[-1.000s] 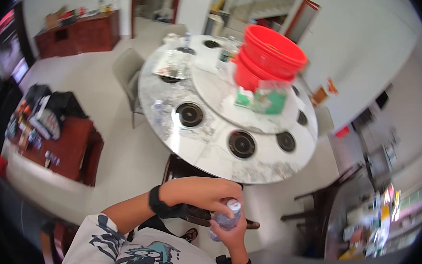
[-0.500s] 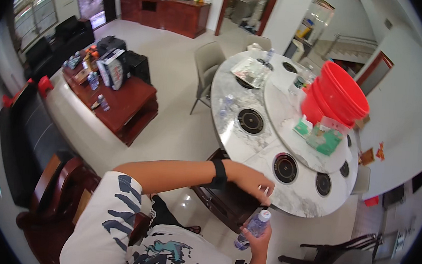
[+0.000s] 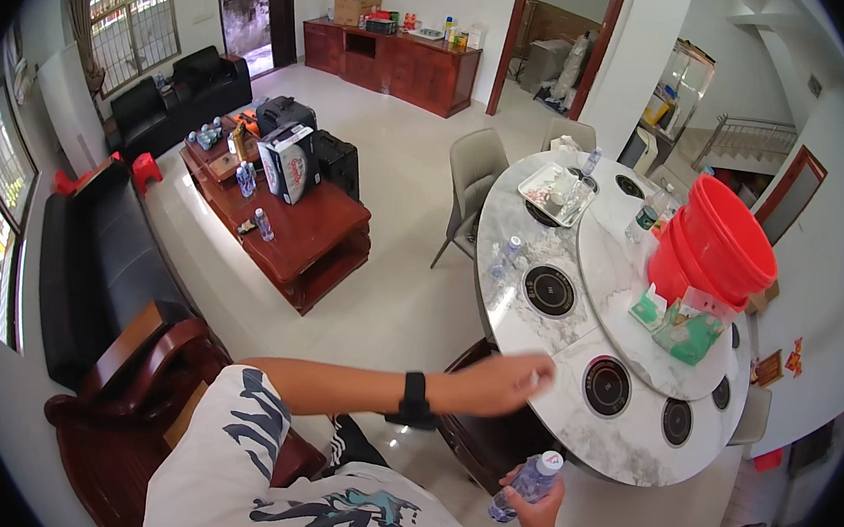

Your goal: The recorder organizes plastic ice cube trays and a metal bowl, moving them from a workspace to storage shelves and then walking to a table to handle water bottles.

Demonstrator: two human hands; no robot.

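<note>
Frame centre: left hand, black band at the wrist, reaches toward the marble table's near edge; fingers loosely curled together, something small and pale at the tips, cannot tell what. Lower right: right hand clamped round a clear bottle, white cap on, held tilted below the table edge. Judged step: bottle in hand, cap untouched; opening it would call for the left hand to come across.

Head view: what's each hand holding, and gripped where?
The right hand grips a clear plastic water bottle around its lower body, white cap up. The left hand, reaching over the marble table edge, pinches something small and white; what it is cannot be told.
</note>
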